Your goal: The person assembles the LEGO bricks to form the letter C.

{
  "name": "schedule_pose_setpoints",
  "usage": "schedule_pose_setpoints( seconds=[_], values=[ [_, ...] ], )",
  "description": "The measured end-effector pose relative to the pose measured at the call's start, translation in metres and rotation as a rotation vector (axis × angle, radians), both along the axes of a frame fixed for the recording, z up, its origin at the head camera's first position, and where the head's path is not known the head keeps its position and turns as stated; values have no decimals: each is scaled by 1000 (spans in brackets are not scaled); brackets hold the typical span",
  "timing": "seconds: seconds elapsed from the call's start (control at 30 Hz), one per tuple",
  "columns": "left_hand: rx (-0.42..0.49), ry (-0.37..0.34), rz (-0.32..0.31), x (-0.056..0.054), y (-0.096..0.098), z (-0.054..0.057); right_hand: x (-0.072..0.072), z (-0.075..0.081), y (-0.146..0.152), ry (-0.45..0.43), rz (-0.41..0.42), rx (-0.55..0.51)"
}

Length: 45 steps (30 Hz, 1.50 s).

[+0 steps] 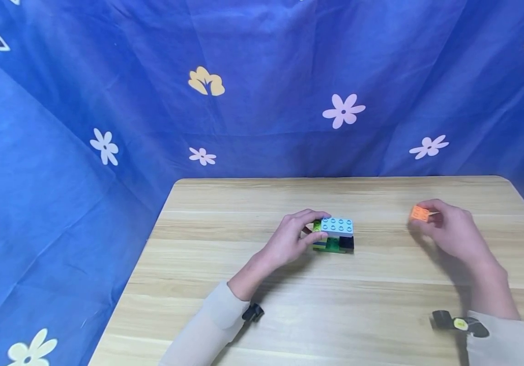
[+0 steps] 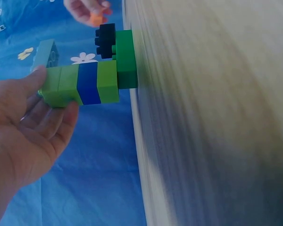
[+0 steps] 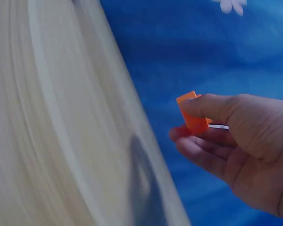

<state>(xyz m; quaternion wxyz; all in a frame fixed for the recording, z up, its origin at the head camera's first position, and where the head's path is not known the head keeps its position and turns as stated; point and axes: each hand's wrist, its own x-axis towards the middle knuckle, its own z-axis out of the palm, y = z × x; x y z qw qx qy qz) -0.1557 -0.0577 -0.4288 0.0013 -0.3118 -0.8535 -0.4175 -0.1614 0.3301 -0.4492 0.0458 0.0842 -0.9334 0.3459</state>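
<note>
A built stack of toy bricks stands on the table, with my left hand (image 1: pixel 291 236) gripping its left end between thumb and fingers. Its light blue brick (image 1: pixel 337 225) lies across the top and juts out to the right. Lime green bricks (image 2: pixel 67 84) and a blue brick (image 2: pixel 88 83) form the column under it. At the bottom are a green base brick (image 2: pixel 126 59) and, on its other end, a black brick (image 2: pixel 106 41). Off to the right, my right hand (image 1: pixel 461 234) pinches a small orange brick (image 3: pixel 193 115) above the table. A thin white piece (image 3: pixel 219 126) sticks out beside it.
The wooden table (image 1: pixel 243 203) has its far edge against a blue curtain (image 1: pixel 262 127) printed with flowers. Black straps with small devices sit at both sleeves, the left device (image 1: pixel 253 312) close over the table.
</note>
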Motion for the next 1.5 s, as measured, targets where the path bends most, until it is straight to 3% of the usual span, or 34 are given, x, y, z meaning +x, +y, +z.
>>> schedule_pose_setpoints(
  seconds=[0.27, 0.33, 0.5, 0.6, 0.7, 0.9, 1.17, 1.5],
  values=[
    [-1, 1, 3, 0, -1, 0, 4, 11, -58, 16, 234, -121],
    [1, 3, 2, 0, -1, -1, 5, 10, -71, -32, 300, -186],
    [3, 3, -1, -1, 0, -2, 9, 3, -94, -245, 404, -414],
    [3, 2, 0, 0, 0, -2, 10, 1, -102, -352, 422, -519],
    [3, 2, 1, 0, 0, -2, 11, 0, -108, -398, 427, -572],
    [-3, 4, 2, 1, 1, -2, 11, -1, -114, -398, 439, -616],
    [-5, 3, 10, 2, 1, -1, 12, 0, -117, -467, 449, -729],
    [-12, 1, 5, 2, 1, -1, 12, 0, -114, -528, 449, -774]
  ],
)
